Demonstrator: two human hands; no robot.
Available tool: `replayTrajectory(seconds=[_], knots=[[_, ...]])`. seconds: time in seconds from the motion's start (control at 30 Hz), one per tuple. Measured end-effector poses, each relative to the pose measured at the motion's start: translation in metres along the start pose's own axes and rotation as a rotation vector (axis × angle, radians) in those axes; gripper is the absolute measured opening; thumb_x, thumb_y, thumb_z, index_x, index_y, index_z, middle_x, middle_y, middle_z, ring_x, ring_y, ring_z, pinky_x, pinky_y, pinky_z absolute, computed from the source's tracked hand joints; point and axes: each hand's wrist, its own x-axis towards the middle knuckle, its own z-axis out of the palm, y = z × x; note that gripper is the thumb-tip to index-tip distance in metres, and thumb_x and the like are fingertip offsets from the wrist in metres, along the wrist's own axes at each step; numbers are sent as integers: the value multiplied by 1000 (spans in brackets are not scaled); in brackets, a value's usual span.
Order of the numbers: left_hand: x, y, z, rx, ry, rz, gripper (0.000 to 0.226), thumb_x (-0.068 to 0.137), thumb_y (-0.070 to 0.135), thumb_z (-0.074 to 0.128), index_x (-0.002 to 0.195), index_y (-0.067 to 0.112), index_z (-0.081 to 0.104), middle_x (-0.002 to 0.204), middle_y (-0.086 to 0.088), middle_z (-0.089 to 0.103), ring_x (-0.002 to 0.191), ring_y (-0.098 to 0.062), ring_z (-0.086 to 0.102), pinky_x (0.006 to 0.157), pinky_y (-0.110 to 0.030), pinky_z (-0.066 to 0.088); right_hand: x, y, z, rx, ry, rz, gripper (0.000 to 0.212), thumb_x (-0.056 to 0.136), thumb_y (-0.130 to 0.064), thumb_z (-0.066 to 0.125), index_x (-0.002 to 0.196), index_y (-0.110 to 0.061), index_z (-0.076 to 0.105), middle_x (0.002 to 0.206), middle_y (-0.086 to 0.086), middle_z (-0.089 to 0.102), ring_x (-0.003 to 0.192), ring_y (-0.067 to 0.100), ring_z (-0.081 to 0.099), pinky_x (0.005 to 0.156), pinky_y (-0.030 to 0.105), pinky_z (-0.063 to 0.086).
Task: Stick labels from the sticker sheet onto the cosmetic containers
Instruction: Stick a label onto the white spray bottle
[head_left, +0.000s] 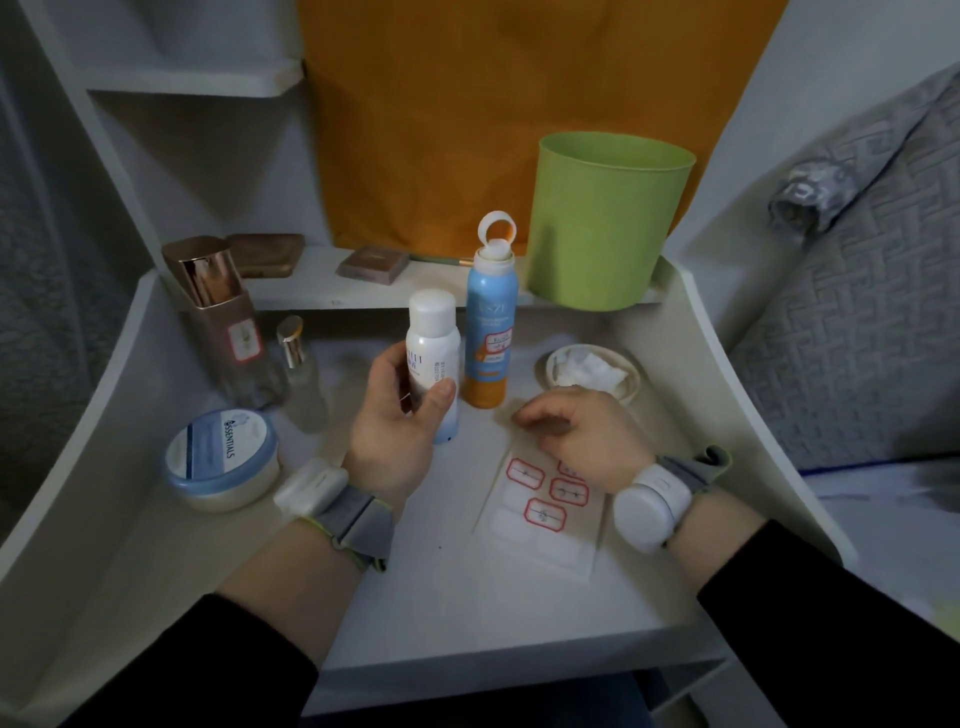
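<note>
The left hand (400, 421) grips one white bottle (434, 358), thumb across its front and fingers curled behind. It holds the bottle upright, with its base just above the table (467, 597). No label shows on the side of the bottle that faces the camera.

The right hand (576, 431) lies knuckles up on the upper end of the sticker sheet (540, 535), which lies flat on the table near the front. Its fingers curl down to the sheet's top edge. I cannot tell whether they pinch a label or only press.

Three red-bordered labels (544, 515) show whole on the sheet, and a fourth is half hidden under the right hand. Several pale blank patches lie around them.

Four other containers stand on the table:
- A blue can (488, 322) with an orange base stands just behind the white bottle. Its cap is flipped open, and it bears two red-bordered labels.
- A brown bottle (228, 332) with a gold cap stands at the left and bears one label.
- A small clear bottle (301, 369) stands beside the brown one.
- A round jar (223, 457) sits at the front left.

Two compacts (265, 254) lie on the ledge behind. One green bin (608, 223) stands at the back right. One dish (631, 387) of white pads sits just beyond the right hand. Each wrist wears one band with a white unit.
</note>
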Motion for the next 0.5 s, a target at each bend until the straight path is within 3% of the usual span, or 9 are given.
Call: replayTrajectory(seconds=[0.33, 0.4, 0.5], knots=[[1, -5, -2, 26, 1, -62, 61, 89, 6, 63, 143, 16, 35, 130, 4, 51, 120, -14, 50, 105, -33, 40, 2, 0, 2, 84, -29, 14, 41, 73, 14, 61, 103, -12, 73, 98, 6, 66, 96, 24, 65, 93, 38, 50], [-1, -6, -3, 50, 73, -84, 59, 85, 6, 68, 136, 15, 40, 129, 0, 54, 116, -16, 53, 100, -33, 44, 2, 0, 3, 97, -17, 9, 41, 74, 15, 59, 102, -12, 73, 96, 4, 66, 95, 22, 65, 92, 34, 51], [-11, -6, -5, 213, 251, -105, 48, 77, 13, 77, 116, 17, 48, 112, -6, 56, 90, -14, 53, 78, -27, 46, 0, 4, 4, 179, 88, 31, 38, 76, 13, 59, 98, -14, 74, 94, 0, 69, 89, 9, 64, 87, 20, 49]])
